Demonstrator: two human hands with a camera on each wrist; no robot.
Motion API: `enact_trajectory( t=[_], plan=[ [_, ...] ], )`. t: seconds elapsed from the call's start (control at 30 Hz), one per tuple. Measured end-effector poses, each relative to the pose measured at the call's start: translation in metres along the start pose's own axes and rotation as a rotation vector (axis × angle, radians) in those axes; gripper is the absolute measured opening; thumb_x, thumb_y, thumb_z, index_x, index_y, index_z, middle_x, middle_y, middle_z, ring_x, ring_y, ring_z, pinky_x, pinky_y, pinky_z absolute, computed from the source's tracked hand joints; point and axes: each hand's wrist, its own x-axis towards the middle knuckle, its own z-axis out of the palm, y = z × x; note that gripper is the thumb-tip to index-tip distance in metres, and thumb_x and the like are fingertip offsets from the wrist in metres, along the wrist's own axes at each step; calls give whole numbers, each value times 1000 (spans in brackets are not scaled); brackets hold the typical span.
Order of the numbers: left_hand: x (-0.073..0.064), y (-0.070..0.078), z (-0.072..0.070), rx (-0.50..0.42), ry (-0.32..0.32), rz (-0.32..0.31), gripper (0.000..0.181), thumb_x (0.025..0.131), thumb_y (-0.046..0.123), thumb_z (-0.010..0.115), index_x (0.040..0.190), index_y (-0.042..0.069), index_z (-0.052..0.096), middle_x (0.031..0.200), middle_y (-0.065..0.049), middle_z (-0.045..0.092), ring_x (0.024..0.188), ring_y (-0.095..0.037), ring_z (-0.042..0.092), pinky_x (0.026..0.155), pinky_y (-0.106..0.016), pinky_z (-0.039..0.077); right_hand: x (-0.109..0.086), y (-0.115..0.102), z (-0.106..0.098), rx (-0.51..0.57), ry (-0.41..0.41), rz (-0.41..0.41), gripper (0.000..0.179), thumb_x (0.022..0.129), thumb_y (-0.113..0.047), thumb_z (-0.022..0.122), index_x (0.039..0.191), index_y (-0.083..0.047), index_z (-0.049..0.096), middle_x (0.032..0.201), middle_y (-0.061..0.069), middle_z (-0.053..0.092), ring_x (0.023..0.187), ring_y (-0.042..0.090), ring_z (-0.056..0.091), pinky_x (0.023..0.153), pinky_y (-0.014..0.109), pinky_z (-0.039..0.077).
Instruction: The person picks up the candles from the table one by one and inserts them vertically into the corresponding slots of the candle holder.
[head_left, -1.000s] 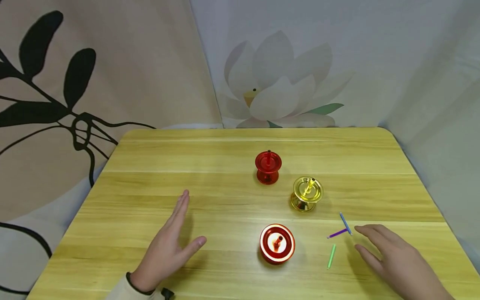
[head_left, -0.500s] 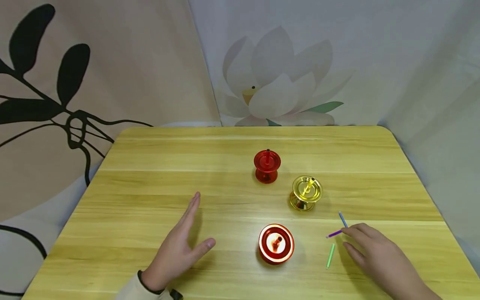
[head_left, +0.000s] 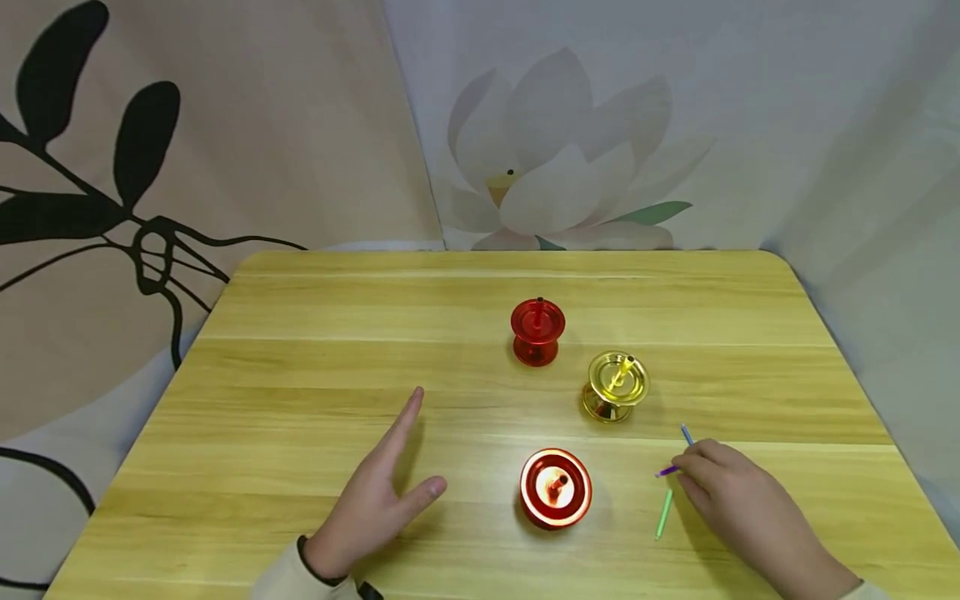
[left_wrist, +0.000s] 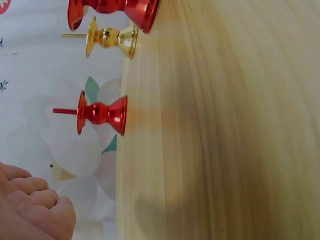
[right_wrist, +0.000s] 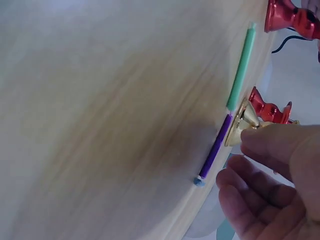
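Observation:
A thin purple candle [head_left: 667,472] and a thin blue candle [head_left: 686,433] lie against each other on the table, partly covered by my right hand [head_left: 750,508]. Its thumb and index finger hover over them; in the right wrist view a gap separates the fingertips from the purple candle. A green candle [head_left: 663,514] lies just left of that hand. Three candle holders stand upright: a red one [head_left: 536,350] at the back, a gold one [head_left: 609,408] to its right, and a shiny orange-red one [head_left: 553,500] nearer me. My left hand [head_left: 375,500] holds nothing, fingers extended, left of the near holder.
The wooden table [head_left: 300,308] has rounded far corners. Behind it hangs a pale curtain [head_left: 810,108] with a printed flower, and dark printed leaves [head_left: 153,146] show at the left.
My right hand has moved left and come over the purple and blue candles, its thumb and fingers drawing closer together. My left hand has shifted right. Holders and candles have stayed put.

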Motion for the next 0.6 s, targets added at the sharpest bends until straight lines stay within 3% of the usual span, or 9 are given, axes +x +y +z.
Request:
enact_trajectory(
  t=[0.03, 0.1, 0.17, 0.23, 0.43, 0.6],
  plan=[
    [1, 1, 1, -16, -3, -2, 98, 89, 16, 76, 163, 14, 12, 167, -2, 14, 150, -31, 22, 117, -17, 12, 0, 1, 2, -1, 0, -13, 7, 88, -11, 71, 84, -8, 76, 88, -6, 65, 76, 10, 62, 63, 27, 56],
    [3, 2, 3, -38, -6, -3, 97, 89, 15, 75, 163, 14, 13, 167, -1, 15, 150, -30, 22, 117, -17, 13, 1, 1, 5, -13, 4, -39, 28, 101, -26, 62, 83, -10, 76, 86, -6, 64, 77, 11, 62, 63, 27, 57],
    [5, 2, 4, -47, -6, -6, 96, 90, 16, 75, 163, 16, 13, 167, 0, 15, 150, -28, 22, 117, -18, 14, 1, 2, 8, -20, 15, -54, 51, 107, -41, 45, 81, -12, 77, 83, -7, 62, 75, 11, 61, 63, 27, 56],
    [7, 2, 5, -58, -4, -11, 94, 91, 16, 74, 163, 17, 13, 167, 0, 16, 150, -27, 22, 117, -21, 15, 1, 2, 11, -28, 25, -62, 75, 107, -50, 17, 79, -14, 76, 81, -9, 59, 73, 9, 58, 62, 25, 54],
    [13, 3, 7, -110, -14, -21, 88, 95, 16, 70, 163, 16, 14, 167, -2, 16, 150, -29, 21, 118, -31, 20, 2, 3, 14, -14, 9, -57, 79, 105, -53, 13, 76, -14, 76, 80, -11, 55, 73, 7, 55, 60, 21, 52],
    [19, 4, 7, -201, -16, -25, 85, 96, 9, 67, 162, 13, 14, 167, -2, 13, 152, -28, 17, 118, -23, 19, 4, 4, 14, -15, -26, -73, 78, 104, -52, 11, 76, -15, 74, 81, -10, 56, 78, 13, 61, 64, 26, 57]
  ],
)
